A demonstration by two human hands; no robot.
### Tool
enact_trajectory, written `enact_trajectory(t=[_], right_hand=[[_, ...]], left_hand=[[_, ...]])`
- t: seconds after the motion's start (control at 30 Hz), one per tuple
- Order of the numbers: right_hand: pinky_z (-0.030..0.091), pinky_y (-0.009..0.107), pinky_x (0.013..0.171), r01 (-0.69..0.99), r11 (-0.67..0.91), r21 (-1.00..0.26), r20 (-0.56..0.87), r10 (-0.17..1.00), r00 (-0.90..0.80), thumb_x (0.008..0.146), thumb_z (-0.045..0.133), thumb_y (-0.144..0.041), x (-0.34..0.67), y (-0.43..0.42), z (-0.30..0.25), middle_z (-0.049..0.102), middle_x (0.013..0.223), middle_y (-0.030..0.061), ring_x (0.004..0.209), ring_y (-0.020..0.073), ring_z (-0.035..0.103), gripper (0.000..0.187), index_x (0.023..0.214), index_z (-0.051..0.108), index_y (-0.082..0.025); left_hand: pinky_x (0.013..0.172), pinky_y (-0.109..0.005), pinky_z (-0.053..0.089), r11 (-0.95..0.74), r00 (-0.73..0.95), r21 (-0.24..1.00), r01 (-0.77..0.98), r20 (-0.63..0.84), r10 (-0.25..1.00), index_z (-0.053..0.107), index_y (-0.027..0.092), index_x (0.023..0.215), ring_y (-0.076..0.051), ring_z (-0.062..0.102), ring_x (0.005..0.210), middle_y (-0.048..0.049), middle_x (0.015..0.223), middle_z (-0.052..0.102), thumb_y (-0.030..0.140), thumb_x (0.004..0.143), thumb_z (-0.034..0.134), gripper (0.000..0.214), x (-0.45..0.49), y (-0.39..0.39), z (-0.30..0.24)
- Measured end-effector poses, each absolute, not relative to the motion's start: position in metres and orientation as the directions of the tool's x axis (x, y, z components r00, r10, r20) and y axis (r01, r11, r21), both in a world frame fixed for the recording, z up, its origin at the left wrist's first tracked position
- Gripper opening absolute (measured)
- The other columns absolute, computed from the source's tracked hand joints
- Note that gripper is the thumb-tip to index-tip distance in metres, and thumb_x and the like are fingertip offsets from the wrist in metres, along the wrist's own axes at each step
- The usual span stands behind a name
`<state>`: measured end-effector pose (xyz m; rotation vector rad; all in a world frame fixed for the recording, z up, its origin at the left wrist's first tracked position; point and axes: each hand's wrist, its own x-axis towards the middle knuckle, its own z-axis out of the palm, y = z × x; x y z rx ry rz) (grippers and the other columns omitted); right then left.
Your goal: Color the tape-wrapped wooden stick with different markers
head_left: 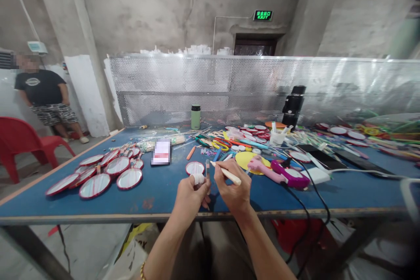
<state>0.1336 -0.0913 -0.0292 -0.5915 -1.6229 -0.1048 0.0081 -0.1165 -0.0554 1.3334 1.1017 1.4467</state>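
Observation:
Near the table's front edge, my left hand (190,197) is closed on a small white roll (197,179), which looks like tape. A narrow upright strip (208,167) rises by its fingertips; whether they grip it is unclear. Just beyond lies a round, pale disc with a red rim (194,168). My right hand (234,187) is wrapped round a cream pen-shaped tool (231,176), its thin tip pointing left towards the strip. To the right of this hand lie a yellow disc (244,159) and a pink-and-purple glue gun (288,176).
Several red-rimmed discs (117,166) are heaped at the left, near a phone (161,152). A green bottle (195,117) and a black flask (293,107) stand at the back. Cables (323,199) hang over the front edge. A person (46,92) stands far left.

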Motion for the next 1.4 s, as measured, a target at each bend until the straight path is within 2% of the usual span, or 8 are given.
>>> enact_trajectory(t=[0.2,0.5,0.63,1.2,1.4], right_hand=[[0.048,0.025,0.061,0.404,0.882,-0.244,0.950,0.300,-0.081,0.083,0.056,-0.008,0.1329,-0.0918,-0.0273,0.062,0.075,0.0021,0.065,0.0122,0.056,0.014,0.089,0.062,-0.019],[0.048,0.025,0.060,0.409,0.874,-0.261,0.946,0.316,-0.072,0.083,0.057,-0.009,0.1324,-0.0911,-0.0276,0.062,0.075,0.0012,0.063,0.0117,0.056,0.013,0.089,0.063,-0.019],[0.047,0.024,0.058,0.420,0.868,-0.266,0.953,0.301,-0.018,0.084,0.057,-0.009,0.1321,-0.0908,-0.0272,0.060,0.073,0.0001,0.059,0.0107,0.053,0.013,0.089,0.063,-0.019],[0.046,0.025,0.057,0.437,0.861,-0.258,0.948,0.312,-0.055,0.084,0.055,-0.011,0.1336,-0.0929,-0.0284,0.060,0.072,0.0011,0.058,0.0111,0.053,0.011,0.086,0.062,-0.019],[0.050,0.026,0.063,0.404,0.884,-0.236,0.954,0.290,-0.078,0.083,0.056,-0.009,0.1325,-0.0931,-0.0293,0.063,0.077,0.0031,0.068,0.0135,0.059,0.015,0.091,0.063,-0.019]], left_hand=[[0.035,-0.018,0.038,-0.240,-0.048,0.970,-0.027,0.239,0.970,0.060,0.014,0.066,-0.010,0.049,0.032,0.0018,0.041,0.057,0.037,0.074,0.067,0.025,0.0078,-0.1173,-0.0538],[0.036,-0.019,0.039,-0.227,-0.033,0.974,-0.018,0.226,0.974,0.059,0.014,0.064,-0.010,0.049,0.032,0.0019,0.041,0.056,0.037,0.075,0.066,0.026,0.0068,-0.1182,-0.0521],[0.035,-0.018,0.038,-0.230,-0.047,0.973,-0.020,0.229,0.972,0.059,0.015,0.064,-0.010,0.049,0.032,0.0020,0.041,0.056,0.038,0.075,0.066,0.027,0.0069,-0.1173,-0.0539],[0.035,-0.018,0.038,-0.246,-0.058,0.969,-0.040,0.243,0.968,0.060,0.014,0.065,-0.010,0.049,0.032,0.0023,0.041,0.056,0.038,0.075,0.067,0.026,0.0067,-0.1190,-0.0530],[0.035,-0.019,0.038,-0.238,-0.057,0.970,-0.053,0.235,0.970,0.059,0.014,0.065,-0.010,0.049,0.032,0.0023,0.042,0.056,0.036,0.073,0.068,0.024,0.0072,-0.1201,-0.0518]])
